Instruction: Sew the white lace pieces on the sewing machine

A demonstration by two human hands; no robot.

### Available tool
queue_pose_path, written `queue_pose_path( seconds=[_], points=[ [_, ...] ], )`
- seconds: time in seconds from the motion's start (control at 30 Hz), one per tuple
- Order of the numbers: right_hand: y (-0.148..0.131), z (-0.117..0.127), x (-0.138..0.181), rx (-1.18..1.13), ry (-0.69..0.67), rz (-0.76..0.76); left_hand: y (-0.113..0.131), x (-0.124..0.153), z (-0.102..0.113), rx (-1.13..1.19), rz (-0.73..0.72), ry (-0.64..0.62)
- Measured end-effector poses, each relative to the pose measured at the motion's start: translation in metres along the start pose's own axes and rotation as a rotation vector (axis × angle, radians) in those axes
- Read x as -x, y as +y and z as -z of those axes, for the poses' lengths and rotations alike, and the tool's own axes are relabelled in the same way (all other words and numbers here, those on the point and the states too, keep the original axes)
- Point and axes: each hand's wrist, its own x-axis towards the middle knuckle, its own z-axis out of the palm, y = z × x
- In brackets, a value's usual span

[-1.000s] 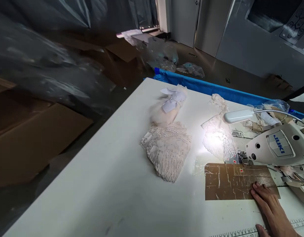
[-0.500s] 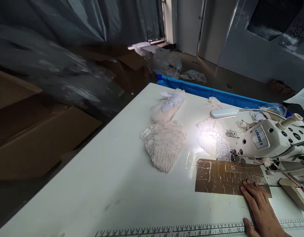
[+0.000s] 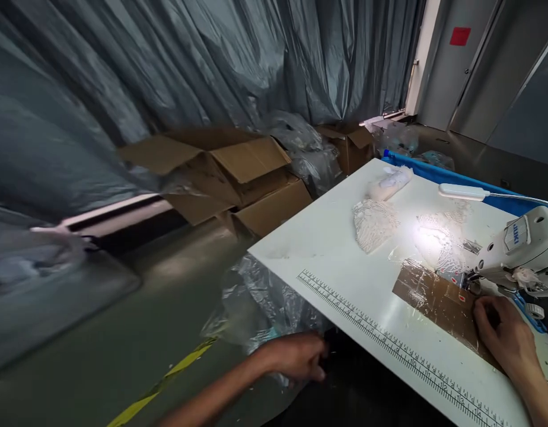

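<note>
My left hand (image 3: 300, 356) is in front of the table's near edge, below the tabletop, beside clear plastic bags (image 3: 274, 296). Its fingers are curled in; what they hold, if anything, does not show. On the brown taped board (image 3: 434, 296) rests my right hand (image 3: 505, 335), thumb and fingers curved with a dark gap between them. Close behind it is a blue looped piece (image 3: 539, 325) by the sewing machine (image 3: 518, 249); whether the hand grips it is unclear. White lace pieces (image 3: 452, 255) lie at the needle under a bright lamp (image 3: 463, 191).
A lace stack (image 3: 374, 225) and a wrapped pale bundle (image 3: 392, 181) lie on the white table (image 3: 318, 237). A printed ruler scale (image 3: 376, 332) runs along the near edge. Open cardboard boxes (image 3: 251, 160) stand beyond the table's left side, before a grey curtain (image 3: 238, 53).
The view has swung left and the table appears further right. My left hand has come into view. My right hand, flat on the board before, is now curled nearer the machine; the blue piece has appeared.
</note>
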Motion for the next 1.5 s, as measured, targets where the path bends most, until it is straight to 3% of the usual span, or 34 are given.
queue_pose_path(
  seconds=[0.1, 0.2, 0.27, 0.33, 0.4, 0.5, 0.77, 0.9, 0.93, 1.0, 1.1, 1.17, 1.27, 1.37, 1.5],
  points=[
    [0.005, 0.001, 0.006, -0.114, 0.004, 0.013, 0.038, 0.020, 0.034, 0.158, -0.211, -0.091],
    [0.007, 0.005, 0.008, -0.158, -0.007, -0.024, 0.072, 0.011, 0.078, -0.011, -0.461, 0.410],
    [0.009, 0.005, 0.008, -0.172, -0.008, -0.033, 0.078, -0.011, 0.106, -0.254, -0.452, 0.730],
    [0.011, 0.005, 0.008, -0.177, 0.004, -0.034, 0.072, -0.039, 0.129, -0.441, -0.331, 0.889],
    [0.011, 0.003, 0.008, -0.172, 0.001, -0.027, 0.060, -0.065, 0.146, -0.489, -0.210, 0.893],
    [0.011, 0.001, 0.009, -0.153, -0.002, 0.008, 0.044, -0.090, 0.160, -0.398, -0.151, 0.873],
    [0.010, -0.004, 0.013, -0.046, 0.031, 0.144, 0.025, -0.102, 0.168, -0.189, -0.287, 1.029],
    [0.000, -0.002, 0.011, -0.026, 0.050, 0.216, 0.033, -0.097, 0.163, -0.077, -0.384, 1.180],
    [-0.002, -0.001, 0.010, -0.023, 0.059, 0.231, 0.039, -0.095, 0.158, -0.059, -0.407, 1.173],
    [-0.006, 0.000, 0.009, -0.013, 0.077, 0.241, 0.056, -0.095, 0.141, -0.064, -0.451, 1.038],
    [-0.008, 0.002, 0.008, -0.015, 0.058, 0.231, 0.088, -0.096, 0.105, -0.197, -0.616, 0.663],
    [-0.008, 0.004, 0.007, -0.025, 0.035, 0.221, 0.105, -0.097, 0.086, -0.310, -0.803, 0.505],
    [-0.006, 0.007, 0.005, -0.037, -0.015, 0.206, 0.118, -0.100, 0.079, -0.386, -0.859, 0.528],
    [-0.006, 0.008, 0.004, -0.054, -0.037, 0.173, 0.122, -0.107, 0.088, -0.327, -0.691, 0.650],
    [-0.007, 0.008, 0.005, -0.060, -0.050, 0.158, 0.124, -0.120, 0.088, -0.221, -0.601, 0.647]
  ],
)
